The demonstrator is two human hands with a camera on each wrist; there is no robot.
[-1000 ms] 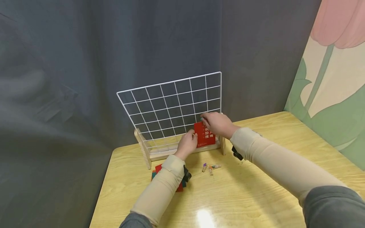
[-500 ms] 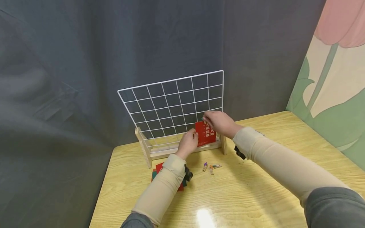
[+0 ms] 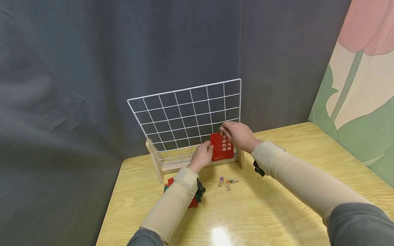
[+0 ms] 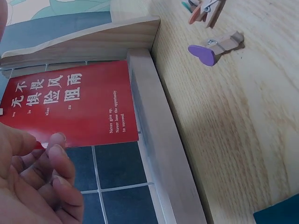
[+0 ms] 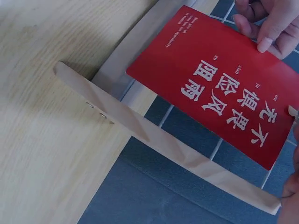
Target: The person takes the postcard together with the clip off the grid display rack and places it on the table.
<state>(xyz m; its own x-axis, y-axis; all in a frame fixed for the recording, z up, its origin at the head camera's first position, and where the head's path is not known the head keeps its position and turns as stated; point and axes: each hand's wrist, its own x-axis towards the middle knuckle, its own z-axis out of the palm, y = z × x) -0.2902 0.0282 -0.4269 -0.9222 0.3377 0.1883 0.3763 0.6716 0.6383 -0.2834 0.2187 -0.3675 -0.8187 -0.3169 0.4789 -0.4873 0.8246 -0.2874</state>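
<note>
A red card (image 3: 218,150) with white Chinese characters lies against the lower right of a white wire grid (image 3: 191,89). My left hand (image 3: 201,156) pinches the card's left edge between thumb and fingers; the left wrist view shows this too. At the card's top edge, my right hand (image 3: 238,132) pinches a small clothespin (image 5: 293,111), of which only a pale wooden tip shows. The right fingers mostly hide it, so I cannot tell whether it grips the wire. The grid stands in a wooden base (image 5: 163,140).
Several small clothespins lie on the table (image 3: 261,212) before the grid, one with a purple heart (image 4: 201,54). A pile of red and dark green cards (image 3: 193,204) sits partly under my left forearm. Behind the grid hangs a dark grey curtain (image 3: 184,41).
Both hands stay at the card with small shifts. A wooden clothespin tip now shows below the right fingers at the card's top edge. The head view has shifted slightly.
</note>
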